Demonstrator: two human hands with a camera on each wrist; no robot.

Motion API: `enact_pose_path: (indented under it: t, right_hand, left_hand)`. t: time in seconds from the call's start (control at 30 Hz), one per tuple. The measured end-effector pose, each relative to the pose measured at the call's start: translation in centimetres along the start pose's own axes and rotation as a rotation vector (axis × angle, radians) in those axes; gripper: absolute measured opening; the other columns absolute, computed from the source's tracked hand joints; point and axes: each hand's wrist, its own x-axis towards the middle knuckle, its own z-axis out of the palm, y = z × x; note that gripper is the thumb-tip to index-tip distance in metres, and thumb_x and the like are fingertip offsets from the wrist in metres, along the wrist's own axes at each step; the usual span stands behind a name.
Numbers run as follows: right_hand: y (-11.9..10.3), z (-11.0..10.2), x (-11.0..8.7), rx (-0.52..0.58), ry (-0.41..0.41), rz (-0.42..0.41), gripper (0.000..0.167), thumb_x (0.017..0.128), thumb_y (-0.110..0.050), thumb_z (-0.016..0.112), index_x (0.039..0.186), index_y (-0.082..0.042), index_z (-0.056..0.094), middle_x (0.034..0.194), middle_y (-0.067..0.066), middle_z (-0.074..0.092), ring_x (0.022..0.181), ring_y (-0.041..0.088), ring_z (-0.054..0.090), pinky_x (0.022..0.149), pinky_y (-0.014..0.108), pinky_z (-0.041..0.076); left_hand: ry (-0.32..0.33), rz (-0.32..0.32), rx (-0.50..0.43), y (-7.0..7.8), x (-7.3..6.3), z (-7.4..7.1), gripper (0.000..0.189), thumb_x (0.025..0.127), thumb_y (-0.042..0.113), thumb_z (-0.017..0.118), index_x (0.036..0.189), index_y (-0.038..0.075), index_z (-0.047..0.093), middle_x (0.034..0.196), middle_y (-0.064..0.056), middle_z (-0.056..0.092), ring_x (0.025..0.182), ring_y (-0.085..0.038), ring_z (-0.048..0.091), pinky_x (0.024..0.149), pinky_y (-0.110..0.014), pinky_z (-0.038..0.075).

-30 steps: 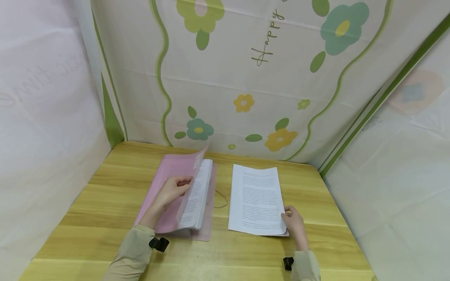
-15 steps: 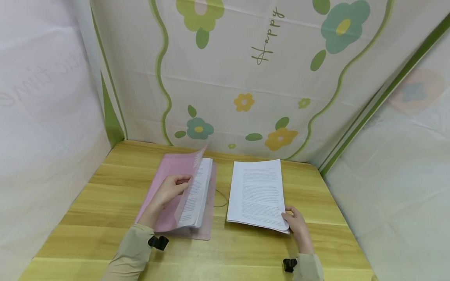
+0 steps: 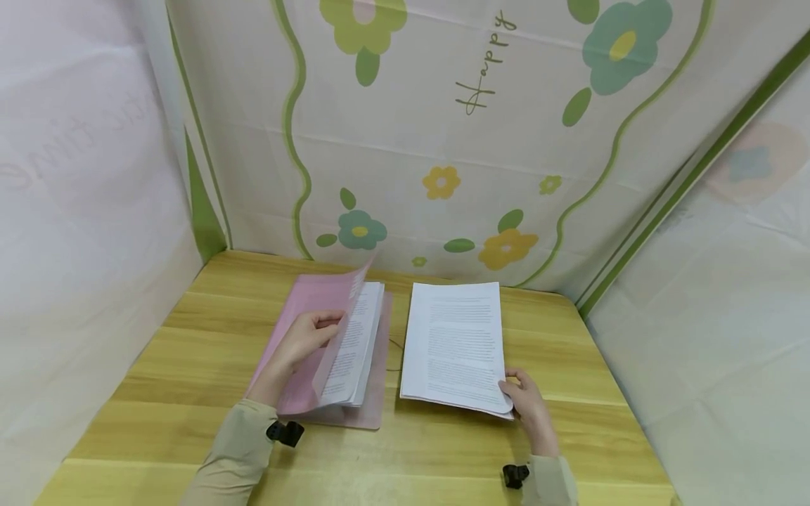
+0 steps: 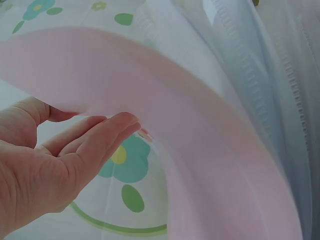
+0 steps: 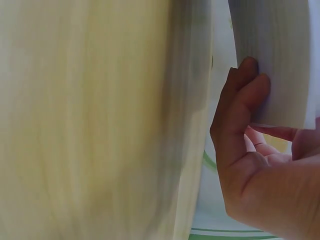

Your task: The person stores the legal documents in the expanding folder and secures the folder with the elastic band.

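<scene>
A pink folder (image 3: 302, 294) lies on the left of the table, its front cover partly raised. My left hand (image 3: 306, 339) pinches the cover's free edge between thumb and fingers. Printed pages (image 3: 354, 351) show beneath it; in the left wrist view the pink cover (image 4: 115, 70) bows over the fingertips, with clear plastic sleeves (image 4: 250, 85) behind. On the right, my right hand (image 3: 526, 404) grips a thin stack of printed sheets (image 3: 452, 344) by its lower right corner. Seen from the right wrist, the fingers curl under the sheets (image 5: 282, 85), which are raised over the table.
A thin loop of cord (image 3: 395, 357) lies between the folder and the sheets, partly covered. The wooden table (image 3: 354, 471) meets a flower-printed cloth wall (image 3: 380, 161) at its back edge, with more cloth on both sides.
My right hand has lifted the stack of sheets and shifted it a little to the left, towards the folder. The left hand keeps the cover raised in the same place.
</scene>
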Motion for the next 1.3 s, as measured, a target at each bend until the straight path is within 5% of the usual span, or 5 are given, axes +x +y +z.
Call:
enact_pose_path:
  t: [1.3]
  right_hand:
    - [-0.1,4.1,0.7,0.054,-0.062,-0.049,0.030,0.096,-0.001,0.051,0.125,0.007,0.049,0.079,0.006,0.071,0.059,0.012,0.064,0.052,0.024,0.051]
  left_hand:
    - [-0.005,0.019,-0.032,0.2,-0.1,0.0,0.045,0.098,0.010,0.053,0.139,-0.008,0.051,0.133,-0.029,0.060,0.116,-0.034,0.063,0.084,-0.029,0.057]
